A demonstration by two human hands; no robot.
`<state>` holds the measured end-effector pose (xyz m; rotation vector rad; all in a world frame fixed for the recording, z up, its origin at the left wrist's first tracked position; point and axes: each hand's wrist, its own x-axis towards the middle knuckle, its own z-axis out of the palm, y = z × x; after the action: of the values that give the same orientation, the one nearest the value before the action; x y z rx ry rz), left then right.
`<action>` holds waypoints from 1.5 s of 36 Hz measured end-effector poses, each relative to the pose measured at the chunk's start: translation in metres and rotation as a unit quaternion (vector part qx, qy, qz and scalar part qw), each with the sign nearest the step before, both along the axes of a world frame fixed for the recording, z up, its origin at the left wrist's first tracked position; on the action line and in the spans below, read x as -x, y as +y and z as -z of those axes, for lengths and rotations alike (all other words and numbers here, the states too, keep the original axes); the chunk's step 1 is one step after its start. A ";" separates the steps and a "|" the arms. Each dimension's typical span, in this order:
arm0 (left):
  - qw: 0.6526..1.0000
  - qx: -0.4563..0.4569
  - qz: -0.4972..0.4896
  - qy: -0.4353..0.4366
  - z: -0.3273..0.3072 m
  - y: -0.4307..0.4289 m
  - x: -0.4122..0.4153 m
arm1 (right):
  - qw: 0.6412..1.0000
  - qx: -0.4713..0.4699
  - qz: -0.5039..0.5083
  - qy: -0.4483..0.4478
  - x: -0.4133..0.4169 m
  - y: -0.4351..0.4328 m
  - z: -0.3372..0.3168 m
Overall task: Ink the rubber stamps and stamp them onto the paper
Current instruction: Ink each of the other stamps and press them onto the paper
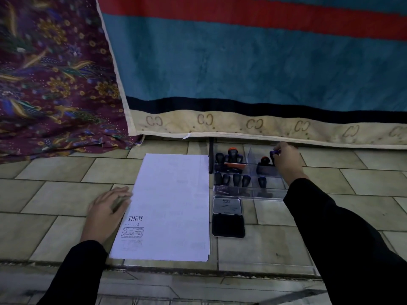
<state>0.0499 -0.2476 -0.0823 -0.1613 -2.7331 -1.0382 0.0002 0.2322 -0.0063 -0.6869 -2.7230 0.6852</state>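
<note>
Furthest back, blanket (264, 62): blue with a red stripe, a black band and a cream border, hanging down to the floor across most of the view.
Floor (55, 194): pale rectangular tiles; everything else lies on it.
Patterned cloth (55, 73): purple with a floral print, heaped at far left, beside the blanket's edge.
Paper (171, 205): a white stack lying flat in the middle, between the two hands. It bears a "SAMPLE" imprint and a boxed imprint near its left edge, both close to the person.
Clear tray (284, 195): see-through, with compartments, just to the right of the paper's far half.
Left hand (105, 212): laid flat on the tiles with straight, slightly spread fingers. The fingertips touch the paper's left edge, and the hand holds nothing.
Right hand (286, 159): reaching into the tray's far right compartment, fingers curled round the top of a stamp.
Ink pad (228, 225): open, with its dark pad facing up and its lid (227, 205) folded back toward the tray. It sits just right of the paper; whether it is inside the tray I cannot tell.
Rubber stamps (236, 179): dark-handled, standing in rows in the compartments, two of them orange-topped.
Held stamp (274, 153): blue-purple knob, pinched by the right hand beside an orange-topped one (265, 160). Whether its base is off the tray is unclear.
</note>
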 end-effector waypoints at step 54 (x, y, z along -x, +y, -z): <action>0.978 0.115 0.148 0.089 -0.028 0.093 -0.032 | 0.947 0.108 -0.285 0.098 -0.150 -0.122 -0.001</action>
<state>0.0819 -0.1545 -0.0542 -0.6829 -2.7081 -0.7239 0.1502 0.1106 -0.0051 0.1545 -2.6781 1.1202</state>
